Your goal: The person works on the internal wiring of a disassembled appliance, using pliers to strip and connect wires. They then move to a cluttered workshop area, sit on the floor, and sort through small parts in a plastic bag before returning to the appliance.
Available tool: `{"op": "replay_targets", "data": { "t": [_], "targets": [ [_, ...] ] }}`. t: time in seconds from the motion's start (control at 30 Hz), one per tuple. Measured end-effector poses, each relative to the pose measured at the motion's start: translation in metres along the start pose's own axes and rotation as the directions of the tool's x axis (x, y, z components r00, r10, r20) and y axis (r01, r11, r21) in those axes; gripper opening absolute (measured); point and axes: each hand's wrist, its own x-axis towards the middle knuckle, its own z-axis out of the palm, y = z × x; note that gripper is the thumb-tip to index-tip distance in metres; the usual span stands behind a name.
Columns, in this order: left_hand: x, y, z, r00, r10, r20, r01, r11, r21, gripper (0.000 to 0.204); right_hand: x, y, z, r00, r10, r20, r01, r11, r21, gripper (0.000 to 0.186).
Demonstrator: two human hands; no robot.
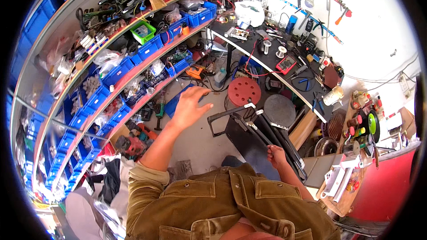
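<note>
My left hand [191, 106] is raised in the middle of the view, its fingers and thumb apart with nothing between them. Lower right, my right hand [276, 154] is closed around the edge of a black folded metal frame [262, 129], which has flat dark panels and pale end fittings. It leans at a slant just in front of me. A black bracket-like handle [213, 124] sticks out from its far left end, apart from my left hand. What the frame unfolds into cannot be made out.
Shelves with blue bins [120, 71] curve along the left. A black workbench [267, 49] bears tools and a red multimeter [286, 64]. Below it are a red perforated round seat [244, 92] and a grey round seat [279, 110]. Power tools [133, 144] lie on the floor at left.
</note>
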Motion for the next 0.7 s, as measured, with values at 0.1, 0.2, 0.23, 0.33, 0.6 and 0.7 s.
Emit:
{"op": "replay_targets", "data": {
  "t": [0.1, 0.2, 0.23, 0.33, 0.6, 0.7],
  "targets": [
    [0.033, -0.055, 0.014, 0.999, 0.018, 0.043, -0.022, 0.995, 0.096, 0.041, 0.050, -0.009, 0.018, 1.000, -0.007, 0.030, 0.006, 1.000, 0.026, 0.014],
    [0.046, -0.118, 0.011, 0.991, -0.122, 0.060, 0.109, 0.977, 0.184, 0.039, 0.101, -0.030, 0.049, 1.000, 0.020, -0.004, -0.020, 1.000, -0.024, 0.016],
    [0.047, -0.140, 0.006, 0.989, -0.140, 0.052, 0.126, 0.968, 0.219, 0.039, 0.115, -0.038, 0.069, 1.000, 0.018, 0.013, -0.018, 1.000, -0.017, 0.016],
    [0.052, -0.194, -0.011, 0.973, -0.224, 0.051, 0.203, 0.943, 0.262, 0.038, 0.152, -0.070, 0.123, 0.998, 0.000, 0.055, -0.001, 0.999, 0.033, 0.015],
    [0.059, -0.364, 0.008, 0.895, -0.378, 0.237, 0.322, 0.915, 0.243, 0.037, 0.219, -0.091, 0.240, 1.000, -0.015, 0.021, 0.011, 0.989, 0.146, 0.013],
    [0.077, -0.438, 0.007, 0.864, -0.336, 0.374, 0.262, 0.936, 0.235, 0.040, 0.240, -0.080, 0.283, 0.991, -0.076, -0.111, 0.088, 0.991, 0.103, 0.015]
  ]
}}
